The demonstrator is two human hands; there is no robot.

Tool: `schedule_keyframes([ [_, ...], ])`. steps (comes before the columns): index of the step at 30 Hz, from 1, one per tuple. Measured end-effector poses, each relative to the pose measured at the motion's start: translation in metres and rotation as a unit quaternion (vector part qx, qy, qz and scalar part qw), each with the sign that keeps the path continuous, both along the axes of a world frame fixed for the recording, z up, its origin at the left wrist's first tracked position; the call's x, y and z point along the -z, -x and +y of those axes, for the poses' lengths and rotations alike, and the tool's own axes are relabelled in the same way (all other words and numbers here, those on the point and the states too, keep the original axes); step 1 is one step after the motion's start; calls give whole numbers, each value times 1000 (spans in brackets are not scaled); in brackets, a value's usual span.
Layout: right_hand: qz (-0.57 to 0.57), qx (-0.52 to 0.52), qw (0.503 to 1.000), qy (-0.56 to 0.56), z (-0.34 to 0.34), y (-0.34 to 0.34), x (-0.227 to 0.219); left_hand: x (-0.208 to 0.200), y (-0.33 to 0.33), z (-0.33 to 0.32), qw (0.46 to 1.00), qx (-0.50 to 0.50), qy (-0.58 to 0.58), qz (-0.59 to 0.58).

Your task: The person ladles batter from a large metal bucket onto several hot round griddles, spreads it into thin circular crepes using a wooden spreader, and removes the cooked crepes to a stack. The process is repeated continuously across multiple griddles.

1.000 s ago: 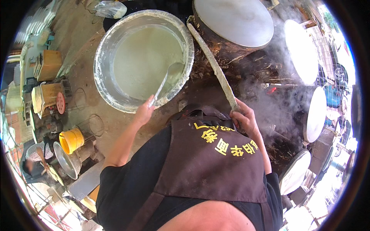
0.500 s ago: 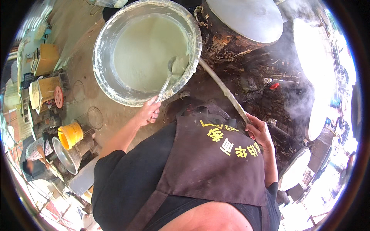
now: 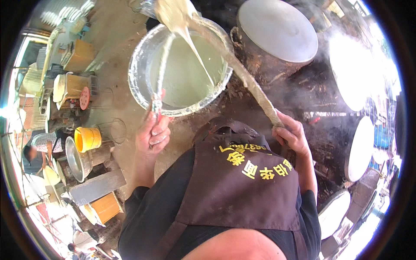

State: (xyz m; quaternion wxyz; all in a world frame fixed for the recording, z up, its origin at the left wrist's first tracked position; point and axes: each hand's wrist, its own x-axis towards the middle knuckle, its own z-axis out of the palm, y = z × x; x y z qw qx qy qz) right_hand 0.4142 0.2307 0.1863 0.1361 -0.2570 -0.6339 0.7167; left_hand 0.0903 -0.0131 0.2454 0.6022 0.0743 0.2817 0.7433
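Note:
My left hand (image 3: pixel 154 132) is closed round the long handle of a metal ladle (image 3: pixel 163 65), raised over the tub. My right hand (image 3: pixel 292 132) grips the lower end of a wooden stick (image 3: pixel 255 91), coated pale along its upper part. The far ends of ladle and stick come together above the tub's far rim in a mass of thick pale batter (image 3: pixel 171 15); which of them carries it I cannot tell. A strand of it runs down toward the large round tub (image 3: pixel 138 80), whose rim is crusted. Smooth greenish-white batter (image 3: pixel 182 71) lies inside.
Right of the tub stands a lidded round vessel (image 3: pixel 277 30). Steam drifts past bright round covers (image 3: pixel 359 147) farther right. On the left are a yellow bucket (image 3: pixel 87 139), a metal basin (image 3: pixel 78 159), and wooden stools (image 3: pixel 79 55). A person (image 3: pixel 37 151) is at the far left.
The ladle has risen out of the batter, and the stick has swung up and across to meet it above the tub. Thick batter now hangs from them.

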Motion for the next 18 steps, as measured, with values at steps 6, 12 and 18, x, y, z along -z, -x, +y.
schedule_keyframes([
  [6,-25,17,998,64,3,33,-20,-41,9,9,988,-85,-29,129],
  [12,-59,-147,983,96,-11,100,-4,-10,32,18,991,-96,90,-12],
  [18,-44,2,996,73,-18,148,12,22,43,25,977,-59,202,34],
])
